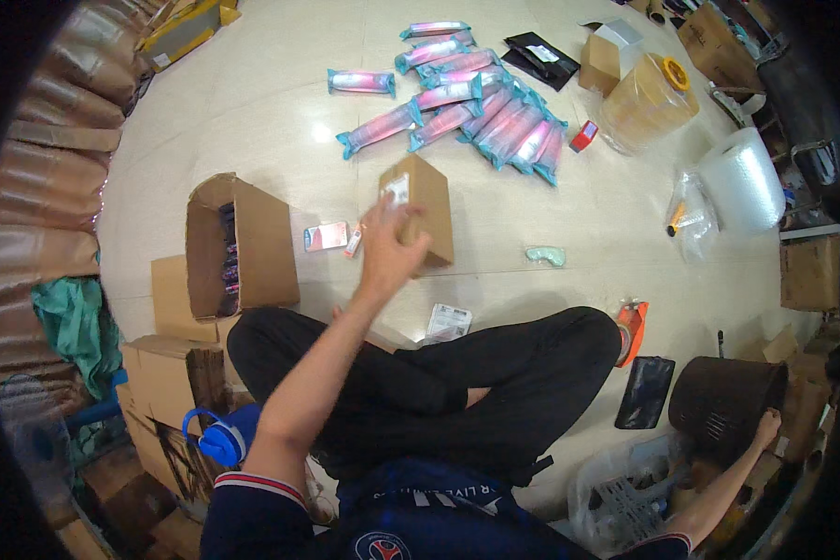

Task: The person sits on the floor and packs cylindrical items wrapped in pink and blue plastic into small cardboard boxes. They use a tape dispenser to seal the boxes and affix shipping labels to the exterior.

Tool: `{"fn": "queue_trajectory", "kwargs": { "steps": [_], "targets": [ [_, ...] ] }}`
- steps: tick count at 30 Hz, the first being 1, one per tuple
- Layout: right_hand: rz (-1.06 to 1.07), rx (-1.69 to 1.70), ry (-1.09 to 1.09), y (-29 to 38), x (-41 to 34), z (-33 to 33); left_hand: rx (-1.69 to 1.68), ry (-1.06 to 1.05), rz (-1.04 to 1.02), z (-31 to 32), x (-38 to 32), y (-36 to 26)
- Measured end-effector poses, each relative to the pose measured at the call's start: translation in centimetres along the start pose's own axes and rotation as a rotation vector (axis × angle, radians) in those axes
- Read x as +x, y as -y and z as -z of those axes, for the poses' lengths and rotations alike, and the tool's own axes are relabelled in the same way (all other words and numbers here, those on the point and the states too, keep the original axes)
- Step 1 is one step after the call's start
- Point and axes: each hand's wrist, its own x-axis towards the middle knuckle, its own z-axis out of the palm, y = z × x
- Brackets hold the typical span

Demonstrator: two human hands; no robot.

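Observation:
A sealed cardboard box [434,210] with a white label stands on the floor before me. My left hand [392,241], slightly blurred, is at its near left side with fingers and thumb apart; whether they touch the cardboard is hard to tell. Beside that hand lie a small orange-and-white carton [353,241] and a flat pink-and-white packet [326,236]. Far to the right, my right hand [767,427] is closed at the edge of a dark brown bin [721,399]. A printed label sheet [449,322] lies in front of my crossed legs.
Several pink-and-teal wrapped packs [511,126] lie piled ahead. An open carton [262,245] stands left, above a blue-lidded jug [222,442]. To the right are a tape roll [651,105], bubble wrap [742,180], an orange tape dispenser [631,334] and a black pouch [645,393].

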Motion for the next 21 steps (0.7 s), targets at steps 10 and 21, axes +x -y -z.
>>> {"fn": "queue_trajectory", "kwargs": {
  "steps": [10,21],
  "targets": [
    [0.336,0.561,-0.252,13.4,-2.0,1.6,0.699,-0.220,0.072,13.1,15.1,9.6],
    [0.805,0.549,0.613,47.1,-27.3,-10.7,0.406,0.629,0.037,3.1,1.4,7.5]
  ]
}}
